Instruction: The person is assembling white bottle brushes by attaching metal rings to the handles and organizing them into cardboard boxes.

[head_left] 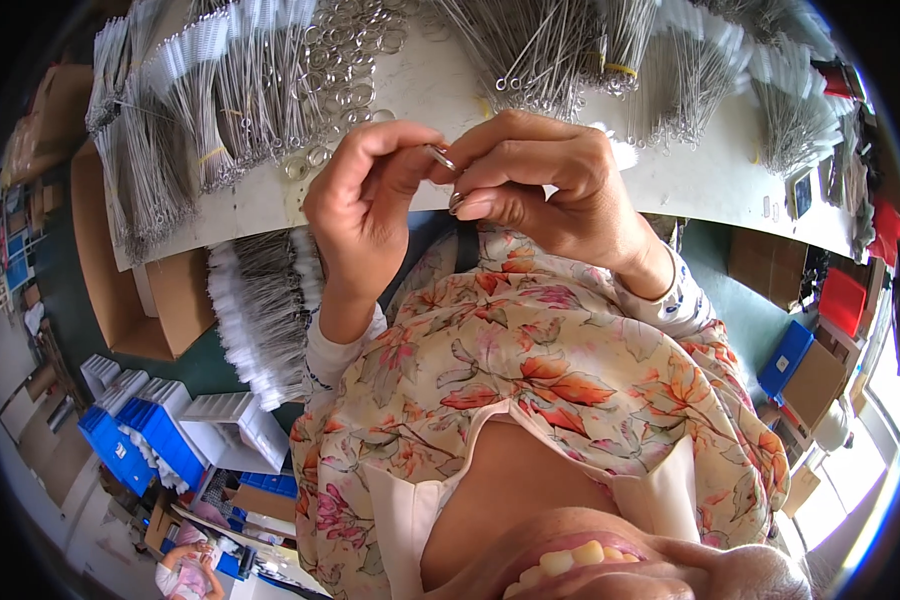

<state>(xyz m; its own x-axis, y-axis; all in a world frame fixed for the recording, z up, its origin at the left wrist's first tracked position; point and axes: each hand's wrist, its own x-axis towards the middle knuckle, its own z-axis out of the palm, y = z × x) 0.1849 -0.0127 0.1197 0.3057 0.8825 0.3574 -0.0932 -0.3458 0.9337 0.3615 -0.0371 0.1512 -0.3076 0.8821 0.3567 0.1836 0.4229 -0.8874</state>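
My left hand and my right hand meet above the table's near edge, fingertips almost touching. Between them is a small shiny metal ring, gripped by both hands and partly covered by my fingers. My left thumb and forefinger pinch one side of it. My right thumb and fingers close on the other side, where a bit of metal shows. Just beyond my left hand, many loose metal rings lie on the white table.
Bundles of thin wire brushes with white bristles and looped ends cover the table's left; more wire bundles lie right. Another brush bundle hangs below the edge near my left forearm. A cardboard box, blue crates and a person are left.
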